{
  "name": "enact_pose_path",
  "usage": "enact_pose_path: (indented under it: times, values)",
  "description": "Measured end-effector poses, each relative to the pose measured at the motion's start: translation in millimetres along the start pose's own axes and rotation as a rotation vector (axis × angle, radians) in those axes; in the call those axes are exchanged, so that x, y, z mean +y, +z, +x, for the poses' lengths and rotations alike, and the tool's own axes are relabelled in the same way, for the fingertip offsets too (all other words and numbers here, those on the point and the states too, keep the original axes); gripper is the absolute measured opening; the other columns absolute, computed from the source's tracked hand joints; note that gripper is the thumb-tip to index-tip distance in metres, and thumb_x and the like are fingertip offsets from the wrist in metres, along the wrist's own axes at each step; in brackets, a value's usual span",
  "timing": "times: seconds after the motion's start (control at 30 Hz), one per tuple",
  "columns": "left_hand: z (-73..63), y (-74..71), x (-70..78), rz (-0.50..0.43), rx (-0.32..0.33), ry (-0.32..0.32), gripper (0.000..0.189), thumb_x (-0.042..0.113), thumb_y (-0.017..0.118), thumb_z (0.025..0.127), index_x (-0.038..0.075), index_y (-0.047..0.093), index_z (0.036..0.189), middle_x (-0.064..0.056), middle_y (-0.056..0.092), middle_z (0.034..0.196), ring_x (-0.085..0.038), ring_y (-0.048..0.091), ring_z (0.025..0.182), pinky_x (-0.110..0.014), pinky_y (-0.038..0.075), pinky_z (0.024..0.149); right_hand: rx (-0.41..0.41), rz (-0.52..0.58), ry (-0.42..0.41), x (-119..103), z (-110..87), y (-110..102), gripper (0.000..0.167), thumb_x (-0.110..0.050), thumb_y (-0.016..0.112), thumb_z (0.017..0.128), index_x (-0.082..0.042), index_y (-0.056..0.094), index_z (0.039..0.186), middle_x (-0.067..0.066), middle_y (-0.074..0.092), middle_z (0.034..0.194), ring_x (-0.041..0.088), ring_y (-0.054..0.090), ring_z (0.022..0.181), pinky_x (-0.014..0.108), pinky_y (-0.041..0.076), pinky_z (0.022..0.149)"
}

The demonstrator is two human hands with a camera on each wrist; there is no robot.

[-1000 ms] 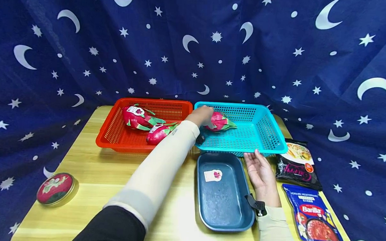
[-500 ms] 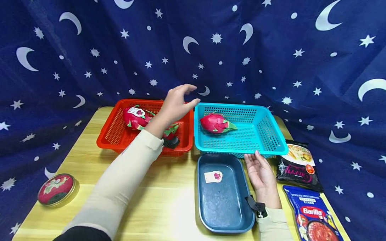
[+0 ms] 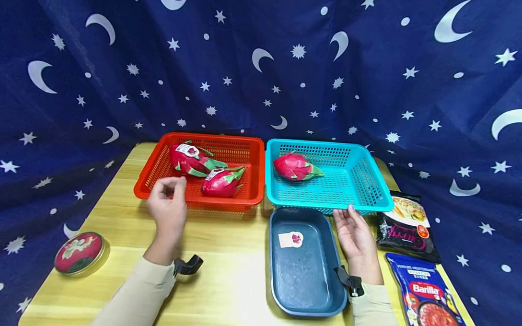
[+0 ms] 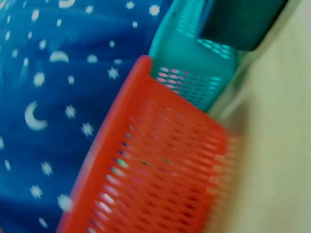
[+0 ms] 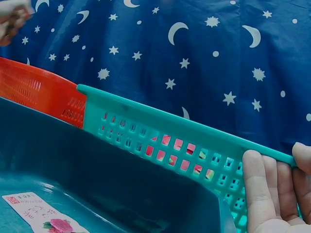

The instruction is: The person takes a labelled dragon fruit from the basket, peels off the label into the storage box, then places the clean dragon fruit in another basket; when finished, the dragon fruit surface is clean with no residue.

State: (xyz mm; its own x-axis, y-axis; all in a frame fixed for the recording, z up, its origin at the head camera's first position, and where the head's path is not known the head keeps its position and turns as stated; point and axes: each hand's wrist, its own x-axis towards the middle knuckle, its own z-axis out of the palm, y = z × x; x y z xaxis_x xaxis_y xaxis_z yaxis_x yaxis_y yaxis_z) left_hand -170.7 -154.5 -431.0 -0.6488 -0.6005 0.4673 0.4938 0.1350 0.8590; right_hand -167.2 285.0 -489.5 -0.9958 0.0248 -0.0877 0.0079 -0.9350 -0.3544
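Left of centre in the head view, my left hand (image 3: 168, 210) is raised by the front of the red basket (image 3: 225, 204), its fingers loosely bent and holding nothing. My right hand (image 3: 357, 240) is palm up at the turquoise basket (image 3: 354, 200); the right wrist view has its fingers (image 5: 260, 189) flat on the outer wall and the thumb over the rim. A pink dragon fruit (image 3: 296, 166) lies in the turquoise basket. Two more sit in the red one: a labelled dragon fruit (image 3: 187, 159) behind and another dragon fruit (image 3: 220, 184) in front.
A dark blue tray (image 3: 308, 280) with a dragon fruit sticker (image 3: 290, 239) inside stands before the turquoise basket. At right lie a black food packet (image 3: 407, 225) and a blue Barilla pouch (image 3: 426, 296). A round red tin (image 3: 80, 252) sits at left. A starry curtain (image 3: 264, 77) hangs behind.
My left hand has left the dragon fruit in the turquoise basket, passed over the red basket and come back left and nearer. My right hand has stayed in place.
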Motion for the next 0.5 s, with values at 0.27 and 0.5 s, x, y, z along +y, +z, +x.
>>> enact_pose_path:
  times: [0.27,0.5]
  values:
    - [-29.8,-17.6,-23.3,-0.259,0.253,-0.527,0.035,0.003,0.075,0.095,0.009,0.041,0.104,-0.006,0.044,0.099,-0.015,0.047,0.08,-0.022,0.049,0.065,0.006,-0.002,-0.008,-1,-0.1,0,0.012,0.002,0.055,0.108,0.005,0.064,0.101,0.018,0.067,0.096,0.027,0.067,0.094,0.037,0.052,0.103]
    - [-45.0,-7.9,-31.4,-0.627,0.102,-0.793,0.016,0.017,0.068,0.106,0.003,0.06,0.104,-0.008,0.06,0.1,-0.024,0.059,0.094,-0.039,0.054,0.097,-0.003,-0.018,-0.005,2,0.4,-1,0.012,0.001,0.055,0.108,0.005,0.064,0.102,0.018,0.067,0.096,0.026,0.068,0.094,0.037,0.051,0.104]
